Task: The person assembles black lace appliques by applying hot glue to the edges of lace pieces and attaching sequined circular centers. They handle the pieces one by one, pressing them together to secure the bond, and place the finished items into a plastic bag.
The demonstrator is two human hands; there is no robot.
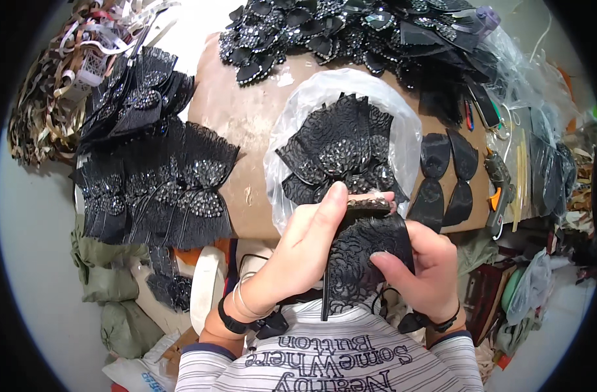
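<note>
Close to my chest, both hands grip a black lace bow (360, 261). My left hand (298, 248) is closed on its left and upper part, with the thumb pointing up near a band of rhinestones. Around its right edge my right hand (429, 268) curls, the thumb resting on the lace face. Fingertips hide some of the bow's middle. Just beyond them, more black lace bows with rhinestones (341, 140) lie in a container lined with clear plastic (403, 124).
Rows of rhinestone lace bows (158, 186) lie at the left. A pile of black rhinestone pieces (324, 32) covers the table's far side. Plain black bow-shaped pieces (432, 176) and an orange-and-grey cutter (498, 199) lie at the right on the brown tabletop (236, 130).
</note>
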